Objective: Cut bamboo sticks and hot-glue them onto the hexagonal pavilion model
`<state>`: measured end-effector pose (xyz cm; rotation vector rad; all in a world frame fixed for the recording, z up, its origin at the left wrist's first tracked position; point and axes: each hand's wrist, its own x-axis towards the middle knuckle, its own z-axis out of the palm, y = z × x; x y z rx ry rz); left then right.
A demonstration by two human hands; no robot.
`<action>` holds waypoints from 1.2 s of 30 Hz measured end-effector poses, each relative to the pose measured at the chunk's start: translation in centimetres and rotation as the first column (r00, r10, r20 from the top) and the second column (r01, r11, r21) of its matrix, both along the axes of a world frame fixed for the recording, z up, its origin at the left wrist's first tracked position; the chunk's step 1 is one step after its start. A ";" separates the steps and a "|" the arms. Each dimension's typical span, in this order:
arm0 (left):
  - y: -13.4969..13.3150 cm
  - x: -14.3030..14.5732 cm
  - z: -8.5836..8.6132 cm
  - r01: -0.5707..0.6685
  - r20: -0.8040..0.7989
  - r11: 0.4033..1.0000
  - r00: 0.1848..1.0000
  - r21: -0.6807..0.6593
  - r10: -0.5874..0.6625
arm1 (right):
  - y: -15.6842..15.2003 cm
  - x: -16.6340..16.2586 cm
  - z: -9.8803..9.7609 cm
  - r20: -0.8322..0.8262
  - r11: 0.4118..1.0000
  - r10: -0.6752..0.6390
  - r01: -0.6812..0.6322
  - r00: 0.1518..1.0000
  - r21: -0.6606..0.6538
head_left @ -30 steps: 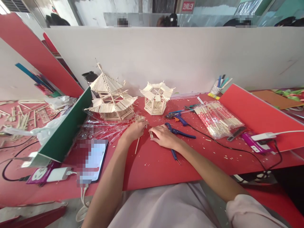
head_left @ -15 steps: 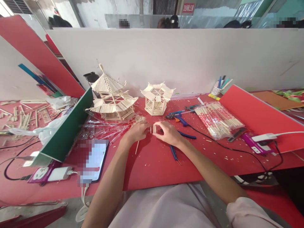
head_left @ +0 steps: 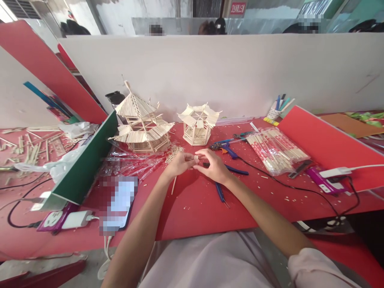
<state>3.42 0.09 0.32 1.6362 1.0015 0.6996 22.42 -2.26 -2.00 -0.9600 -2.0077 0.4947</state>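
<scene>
My left hand (head_left: 177,164) and my right hand (head_left: 213,165) meet just above the red table (head_left: 192,204), fingertips pinched together on a small bundle of short wooden sticks (head_left: 196,157). A loose thin stick (head_left: 173,185) lies on the table under my left wrist. Blue-handled pliers (head_left: 222,188) lie beneath my right hand. Behind the hands stand a small stick pavilion (head_left: 198,124) and a taller two-tier stick pavilion (head_left: 140,122).
A blue glue gun (head_left: 224,147) with a black cord and a bag of chopsticks (head_left: 275,149) lie to the right. At the left are a phone (head_left: 117,204), clear wrappers (head_left: 132,163), a green board (head_left: 85,162) and a power strip (head_left: 54,221). A white partition (head_left: 228,72) closes the back.
Both hands lifted off the table and came together; the right hand picked up the short sticks, and both hands now pinch them slightly higher.
</scene>
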 end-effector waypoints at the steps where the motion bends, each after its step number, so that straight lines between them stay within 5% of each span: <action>1: 0.0 0.0 0.1 0.009 0.008 1.000 1.000 -0.011 -0.009 | 0.0 0.0 0.1 -0.070 0.998 -0.005 0.001 0.998 -0.056; 5: -0.2 0.0 0.3 0.060 0.020 0.998 0.998 -0.030 -0.059 | 0.1 0.2 0.7 -0.174 0.989 -0.061 0.037 0.983 -0.141; 16: -0.2 0.1 -0.7 0.111 -0.141 0.992 0.985 0.067 -0.101 | 0.5 1.0 0.5 0.098 0.999 -0.008 0.012 0.995 -0.046; 26: -0.5 0.4 -1.0 0.156 -0.187 0.984 0.973 0.088 -0.137 | 0.3 0.9 0.0 0.391 0.997 -0.069 0.047 0.918 0.066; 36: -0.2 0.5 -1.0 0.087 -0.133 0.988 0.989 0.126 -0.070 | 0.2 0.6 0.1 0.217 0.997 -0.029 0.012 0.976 0.079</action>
